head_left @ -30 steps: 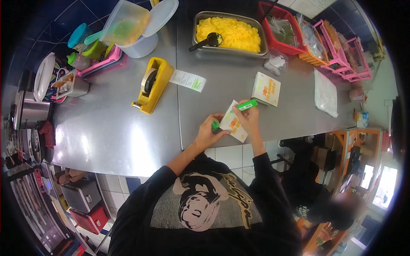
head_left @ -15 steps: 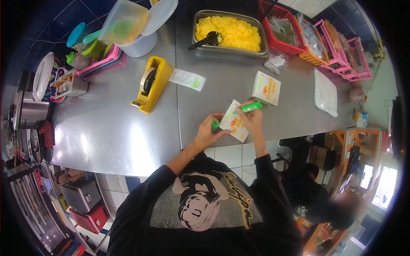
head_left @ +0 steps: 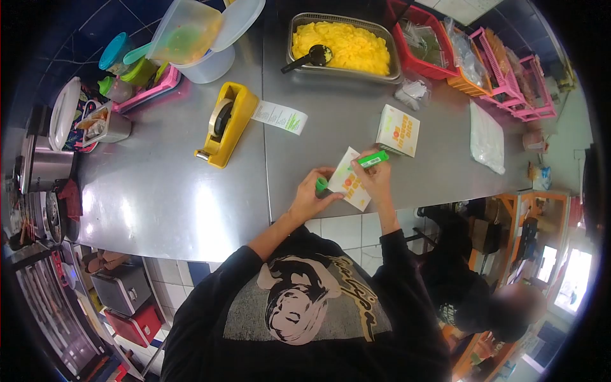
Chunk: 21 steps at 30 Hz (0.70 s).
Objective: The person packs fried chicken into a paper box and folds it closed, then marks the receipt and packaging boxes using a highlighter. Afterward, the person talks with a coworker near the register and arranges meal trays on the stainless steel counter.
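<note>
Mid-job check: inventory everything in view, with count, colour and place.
marker: 1, green, in right hand
cap: 1, green, in left hand
near box: 1, white and orange, at the hands
far box: 1, white and orange, beyond right hand
tape dispenser: 1, yellow, left of boxes
paper slip: 1, white, beside dispenser
pan: 1, silver, far side, holding yellow food
utensil: 1, black, across pan's edge
red basket: 1, red, right of pan
white package: 1, white, worktop's right
worktop: 1, silver, centre
co-worker: 1, dark clothes, lower right
edge clutter: uncountable, mixed colours, both sides
left hand: 1, black sleeve, centre
right hand: 1, black sleeve, right of left hand
</note>
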### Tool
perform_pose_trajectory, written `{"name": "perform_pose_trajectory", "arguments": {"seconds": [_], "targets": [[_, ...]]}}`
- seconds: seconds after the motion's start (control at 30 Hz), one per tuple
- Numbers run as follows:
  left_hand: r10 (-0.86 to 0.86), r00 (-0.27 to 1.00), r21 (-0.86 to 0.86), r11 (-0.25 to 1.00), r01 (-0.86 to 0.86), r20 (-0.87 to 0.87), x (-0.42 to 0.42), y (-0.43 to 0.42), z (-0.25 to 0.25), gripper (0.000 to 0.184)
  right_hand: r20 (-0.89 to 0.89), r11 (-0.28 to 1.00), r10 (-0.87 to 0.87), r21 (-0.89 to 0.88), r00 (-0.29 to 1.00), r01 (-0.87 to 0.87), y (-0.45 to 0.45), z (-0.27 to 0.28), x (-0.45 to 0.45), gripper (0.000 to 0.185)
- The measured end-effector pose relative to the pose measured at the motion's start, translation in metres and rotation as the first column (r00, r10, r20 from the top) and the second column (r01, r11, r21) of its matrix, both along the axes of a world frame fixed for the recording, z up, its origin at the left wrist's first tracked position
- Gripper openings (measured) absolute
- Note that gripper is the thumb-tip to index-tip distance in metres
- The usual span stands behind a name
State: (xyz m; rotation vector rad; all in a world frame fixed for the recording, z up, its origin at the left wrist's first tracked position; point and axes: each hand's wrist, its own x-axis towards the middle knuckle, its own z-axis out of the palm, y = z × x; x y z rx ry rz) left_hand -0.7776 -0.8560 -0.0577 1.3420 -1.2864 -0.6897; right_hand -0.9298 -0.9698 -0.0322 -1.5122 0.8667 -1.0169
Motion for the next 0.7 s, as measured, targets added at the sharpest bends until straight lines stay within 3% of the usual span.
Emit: {"name": "perform_pose_trajectory", "arguments": {"seconds": [0.2,0.4,0.47,0.7], "targets": [[-0.001,1.000,-0.026,1.000,0.001,-0.005,-0.001,0.000,-0.006,0.046,0.059,0.998,-0.056,0.001,0.997,0.056,0.002,0.009,0.003,0.013],[-0.012,1.000,0.056,0.998,0.013,-0.020,-0.001,0.000,-0.002,0.046,-0.042,0.998,-0.061,-0.016,0.997,0.060,0.001,0.009,0.003,0.013],[-0.007,1.000,0.016,1.000,0.008,-0.008,0.000,0.000,0.000,0.046,0.049,0.994,-0.113,0.014,0.992,0.113,0.002,0.016,0.007,0.013],[0.006,1.000,-0.034,0.999,-0.006,-0.011,0.000,-0.001,-0.002,0.047,-0.001,0.995,-0.095,-0.030,0.995,0.095,0.000,0.004,0.003,0.013]]}}
